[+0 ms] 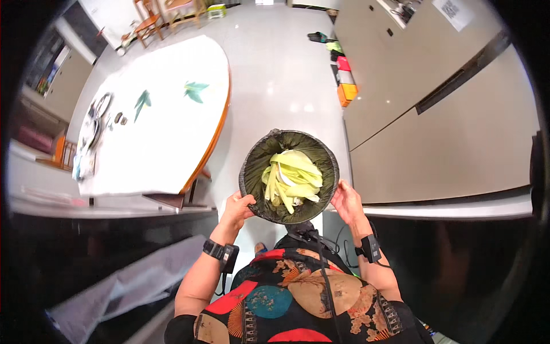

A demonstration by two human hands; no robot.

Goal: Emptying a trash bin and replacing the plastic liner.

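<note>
A round trash bin point(327, 163) lined with a dark plastic bag is held up in front of my body, its mouth facing me. Inside lie pale yellow-green leaves that look like corn husks point(301, 175), with a few whitish bits beneath them. My left hand point(237, 211) grips the near left side, its thumb over the rim. On the right side, my right hand point(347, 202) is closed against the bin's wall, with some fingertips hidden behind it. Both wrists wear black strapped devices.
To the left stands a rounded table point(172, 143) with a white cover, a wooden edge and small items at its far side. Tall beige cabinets point(441, 155) line the right. An orange box point(346, 93) and shoes point(318, 37) lie along their base. Wooden chairs point(148, 26) stand far off.
</note>
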